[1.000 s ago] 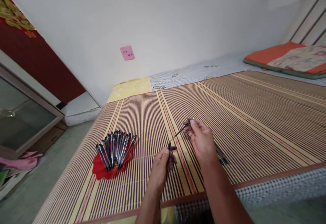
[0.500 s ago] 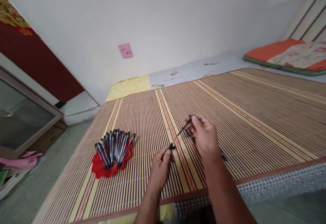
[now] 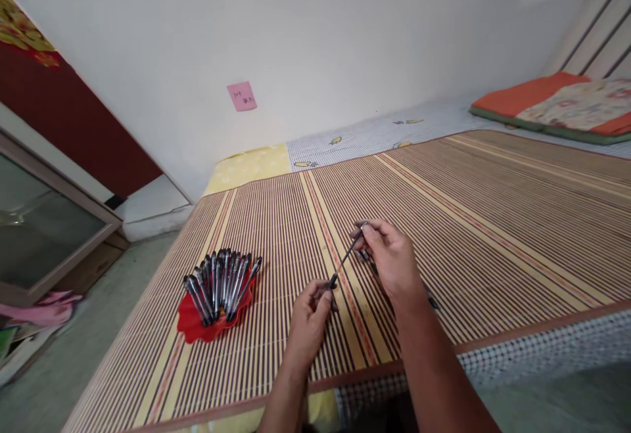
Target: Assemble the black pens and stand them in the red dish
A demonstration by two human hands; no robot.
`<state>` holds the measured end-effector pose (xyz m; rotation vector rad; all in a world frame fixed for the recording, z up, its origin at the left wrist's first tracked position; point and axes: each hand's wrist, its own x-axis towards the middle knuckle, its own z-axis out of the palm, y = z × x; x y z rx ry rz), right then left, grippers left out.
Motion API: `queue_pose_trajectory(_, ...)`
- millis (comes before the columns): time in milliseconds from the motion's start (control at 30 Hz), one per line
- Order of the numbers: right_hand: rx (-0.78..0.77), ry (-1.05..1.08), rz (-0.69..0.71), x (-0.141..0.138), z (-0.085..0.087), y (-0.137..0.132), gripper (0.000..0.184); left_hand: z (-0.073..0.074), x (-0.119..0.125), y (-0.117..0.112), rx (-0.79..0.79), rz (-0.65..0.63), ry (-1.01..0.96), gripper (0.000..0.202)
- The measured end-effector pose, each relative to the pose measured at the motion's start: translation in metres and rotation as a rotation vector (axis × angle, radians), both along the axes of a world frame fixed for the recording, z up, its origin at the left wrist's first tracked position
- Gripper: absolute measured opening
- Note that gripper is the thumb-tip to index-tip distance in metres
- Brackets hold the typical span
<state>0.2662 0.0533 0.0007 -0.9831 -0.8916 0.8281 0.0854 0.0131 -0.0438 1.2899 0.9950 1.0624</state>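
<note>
My left hand (image 3: 310, 315) pinches a small black pen part (image 3: 334, 280), perhaps a tip or grip, between thumb and forefinger. A thin dark pen refill (image 3: 348, 253) is held near its upper end by my right hand (image 3: 390, 255), thumb against fingers. The refill slants down to the left, and its lower end meets the black part; whether it sits inside cannot be made out. Dark pen pieces (image 3: 432, 299) lie on the mat, partly hidden under my right hand and forearm. To the left, several clear pens with black caps (image 3: 221, 285) rest on a red wavy-edged dish (image 3: 191, 322).
A striped bamboo mat (image 3: 276, 223) covers the bed. An orange and floral folded quilt (image 3: 557, 104) lies at the far right. On the white wall is a pink note (image 3: 242, 96). A glass-panelled door (image 3: 39, 223) stands at left, with pink cloth (image 3: 44, 308) below.
The refill's lower end has come together with the black part, which now lines up with it. My right hand has shifted slightly left. The pens and dish stay put.
</note>
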Motion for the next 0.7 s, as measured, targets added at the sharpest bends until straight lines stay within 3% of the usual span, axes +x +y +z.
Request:
queue_pose_trajectory(167,-0.053,-0.001,0.049,0.000,-0.005,0.003,0.023,-0.004,-0.001,0.000,-0.153,-0.086,-0.154,0.020)
queue_pose_trajectory(333,-0.123,-0.097,0.250,-0.009,-0.006,0.003,0.024,-0.006,-0.001,0.002,-0.237,-0.110,-0.286,0.024)
queue_pose_trajectory(500,-0.152,-0.189,0.388,-0.020,-0.010,0.004,0.025,0.000,0.000,0.000,-0.330,-0.069,-0.423,0.031)
queue_pose_trajectory(700,-0.130,-0.191,0.446,-0.023,-0.016,0.004,0.032,0.002,-0.003,0.000,-0.408,0.041,-0.560,0.040)
